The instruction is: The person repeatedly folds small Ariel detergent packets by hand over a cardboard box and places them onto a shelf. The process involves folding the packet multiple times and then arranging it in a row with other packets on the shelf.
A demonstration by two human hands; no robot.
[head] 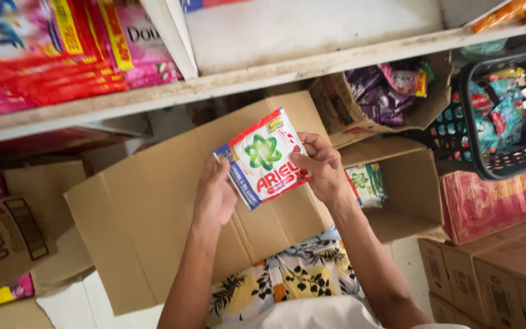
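Note:
A small stack of white, red and green detergent sachets (264, 157) is held up in front of me by both hands. My left hand (214, 196) grips its lower left edge. My right hand (321, 167) pinches its right side with thumb and fingers. Below and behind the sachets stands an open cardboard box (147, 213) with its flap raised. More sachets of the same kind (366, 183) lie inside the box at the right.
White shelves (312, 36) hold pink and red packets (62, 49) at the upper left. A carton of purple packets (385, 91) and a black plastic basket (506, 109) sit at the right. Stacked cardboard cartons (494, 268) stand at the lower right.

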